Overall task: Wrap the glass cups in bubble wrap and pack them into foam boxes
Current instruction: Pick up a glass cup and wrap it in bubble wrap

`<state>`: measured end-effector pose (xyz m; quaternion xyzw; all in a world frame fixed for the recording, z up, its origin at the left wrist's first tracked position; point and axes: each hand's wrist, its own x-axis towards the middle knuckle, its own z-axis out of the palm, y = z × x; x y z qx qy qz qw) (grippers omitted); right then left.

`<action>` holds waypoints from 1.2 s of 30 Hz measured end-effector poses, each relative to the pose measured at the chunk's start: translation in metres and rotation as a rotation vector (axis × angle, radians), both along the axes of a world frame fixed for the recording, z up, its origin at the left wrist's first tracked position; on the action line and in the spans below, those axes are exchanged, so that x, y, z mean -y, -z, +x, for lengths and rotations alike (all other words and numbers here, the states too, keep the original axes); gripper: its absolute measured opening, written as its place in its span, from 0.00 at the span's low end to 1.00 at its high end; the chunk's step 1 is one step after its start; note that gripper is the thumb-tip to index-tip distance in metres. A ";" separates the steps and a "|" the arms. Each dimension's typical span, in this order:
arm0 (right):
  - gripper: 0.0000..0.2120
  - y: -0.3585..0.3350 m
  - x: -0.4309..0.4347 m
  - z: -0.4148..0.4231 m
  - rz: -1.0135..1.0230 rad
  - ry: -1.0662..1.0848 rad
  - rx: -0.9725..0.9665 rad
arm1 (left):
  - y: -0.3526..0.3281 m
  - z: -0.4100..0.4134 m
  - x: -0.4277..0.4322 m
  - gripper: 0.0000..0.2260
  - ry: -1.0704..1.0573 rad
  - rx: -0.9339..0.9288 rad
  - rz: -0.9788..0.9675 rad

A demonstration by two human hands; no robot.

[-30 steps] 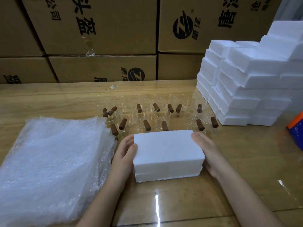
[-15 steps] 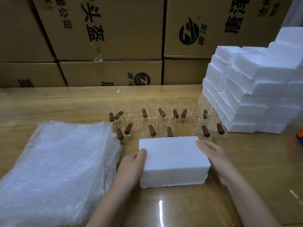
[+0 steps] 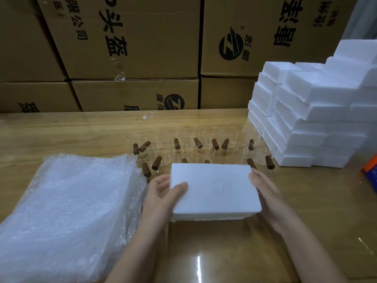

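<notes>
Gripping a closed foam box [image 3: 214,188] by its short ends, left hand [image 3: 161,193] thumb on the lid and right hand [image 3: 265,193] curled opposite, just before the glass cups [image 3: 179,150], all unwrapped, bubble wrap [image 3: 71,211] untouched on the tabletop [image 3: 306,201]: packing has barely begun.

Even indoor light; glare streak on glossy table [image 3: 199,268]; wide-angle bowing at edges; slightly soft.

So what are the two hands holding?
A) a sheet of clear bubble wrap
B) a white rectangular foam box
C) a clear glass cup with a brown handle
B: the left hand and right hand grip opposite ends of the white rectangular foam box.
</notes>
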<state>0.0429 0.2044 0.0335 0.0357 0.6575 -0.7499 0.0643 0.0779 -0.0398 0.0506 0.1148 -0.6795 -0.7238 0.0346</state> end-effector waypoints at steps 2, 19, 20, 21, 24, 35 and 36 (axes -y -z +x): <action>0.36 0.000 -0.002 0.002 -0.054 -0.155 0.022 | -0.003 -0.001 0.000 0.32 -0.001 -0.075 0.036; 0.38 0.006 -0.008 0.000 -0.328 -0.145 0.175 | -0.029 0.008 -0.002 0.14 0.184 -1.134 -1.670; 0.33 0.007 -0.008 0.001 -0.345 -0.148 0.201 | -0.029 0.006 -0.005 0.19 0.207 -1.124 -1.766; 0.29 0.008 -0.008 0.001 -0.342 -0.155 0.225 | -0.029 0.005 -0.008 0.24 0.216 -1.096 -1.853; 0.29 0.009 -0.006 0.002 -0.347 -0.177 0.267 | -0.029 0.003 -0.017 0.34 0.191 -1.033 -2.072; 0.34 0.008 0.002 0.001 -0.540 -0.196 0.102 | -0.078 -0.031 -0.008 0.34 0.209 -1.147 -2.095; 0.37 0.009 0.004 0.000 -0.507 -0.202 0.099 | -0.086 -0.041 -0.002 0.37 0.202 -1.116 -2.076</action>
